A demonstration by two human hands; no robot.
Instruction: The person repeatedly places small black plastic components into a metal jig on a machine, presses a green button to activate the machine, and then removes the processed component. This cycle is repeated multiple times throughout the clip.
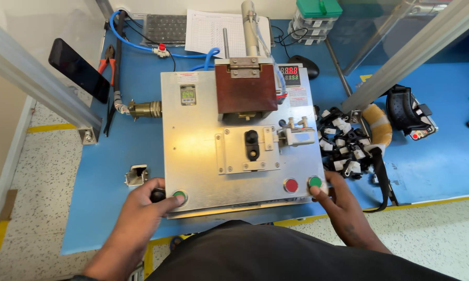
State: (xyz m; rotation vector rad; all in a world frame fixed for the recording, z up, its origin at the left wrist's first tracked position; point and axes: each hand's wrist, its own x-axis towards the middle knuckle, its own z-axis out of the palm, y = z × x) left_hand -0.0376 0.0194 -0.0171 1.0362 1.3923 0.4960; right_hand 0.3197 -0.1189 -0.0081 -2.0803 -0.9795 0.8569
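Blue matting (115, 156) covered the bench under a grey metal press box (203, 156). I had my left hand (143, 205) curled, thumb on the left green button (179, 196), and my right hand (334, 198) fingertip-down on the right green button (315, 182). I counted two green buttons, one red button (290, 185), and two white labels (187, 78) near the brown block (246, 89)

Factory assembly station | we see a blue bench (109, 156), metal press fixture (203, 135) with push buttons, air hoses (135, 46), pliers (108, 58), piled plastic parts (344, 143)
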